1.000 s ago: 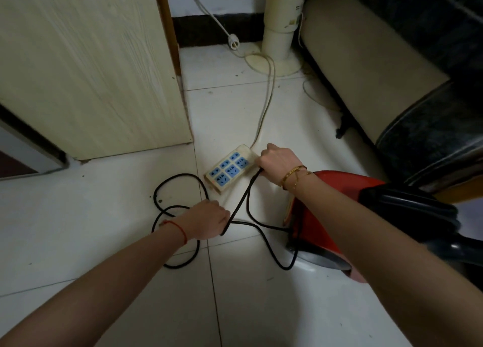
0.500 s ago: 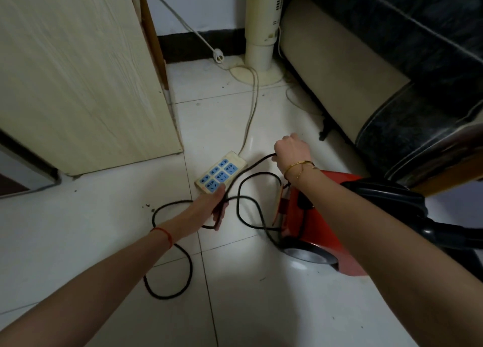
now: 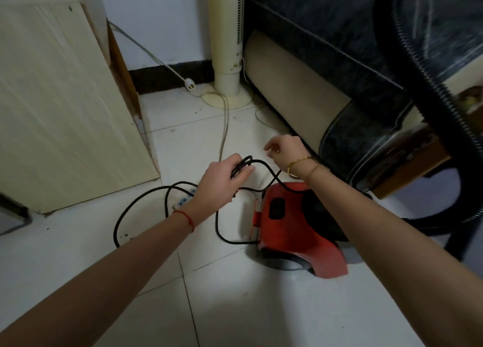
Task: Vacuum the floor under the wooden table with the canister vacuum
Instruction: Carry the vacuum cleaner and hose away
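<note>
The canister vacuum [image 3: 290, 226] sits on the tiled floor [image 3: 261, 307] by my right forearm; it looks heavy and rigid, best lifted by its body, not dragged by its leads. Its ribbed hose [image 3: 428, 90] arcs overhead, springy yet stiff. The black cord [image 3: 146, 203] sprawls in limp, light loops across the power strip [image 3: 183, 201]. My left hand [image 3: 222, 179] grips gathered loops of it. My right hand [image 3: 285, 149] hangs loosely curled, apparently empty.
</note>
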Action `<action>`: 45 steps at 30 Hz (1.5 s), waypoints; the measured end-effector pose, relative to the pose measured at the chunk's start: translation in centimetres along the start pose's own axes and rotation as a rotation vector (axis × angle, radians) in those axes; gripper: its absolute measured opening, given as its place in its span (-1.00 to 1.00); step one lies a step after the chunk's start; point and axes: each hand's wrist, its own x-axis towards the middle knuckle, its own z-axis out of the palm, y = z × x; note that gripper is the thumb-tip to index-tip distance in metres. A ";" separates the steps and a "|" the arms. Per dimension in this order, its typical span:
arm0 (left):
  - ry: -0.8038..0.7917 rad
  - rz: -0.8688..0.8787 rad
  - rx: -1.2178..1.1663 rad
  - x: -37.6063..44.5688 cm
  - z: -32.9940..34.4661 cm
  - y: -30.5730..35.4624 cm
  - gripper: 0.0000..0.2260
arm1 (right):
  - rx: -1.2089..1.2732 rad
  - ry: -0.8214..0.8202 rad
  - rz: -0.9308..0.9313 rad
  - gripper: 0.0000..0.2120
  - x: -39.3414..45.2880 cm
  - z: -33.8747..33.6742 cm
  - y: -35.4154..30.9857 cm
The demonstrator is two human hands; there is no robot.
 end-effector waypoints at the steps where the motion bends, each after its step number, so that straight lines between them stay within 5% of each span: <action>1: -0.006 0.011 0.008 0.3 0.2 0.5 -0.74 | 0.040 0.042 -0.016 -0.83 -0.3 -1.0 -0.3; 11: -0.112 0.221 0.212 3.5 3.5 8.1 -0.76 | 0.140 0.483 -0.238 -0.87 -5.7 -11.5 -1.7; 19: -0.364 0.249 0.367 4.5 7.0 12.7 -0.34 | -0.075 0.824 -0.219 -0.69 -10.2 -17.7 2.2; 30: -0.512 0.386 0.618 5.9 11.3 14.6 -0.02 | -0.280 0.730 0.000 -0.25 -12.8 -20.4 7.5; 39: -0.540 0.453 0.844 5.4 13.7 15.8 -0.27 | -0.387 0.737 0.192 -0.12 -13.8 -21.3 11.9; 45: -0.560 0.459 0.870 5.2 14.9 15.9 -0.32 | -0.160 0.698 0.375 0.04 -13.6 -21.8 15.0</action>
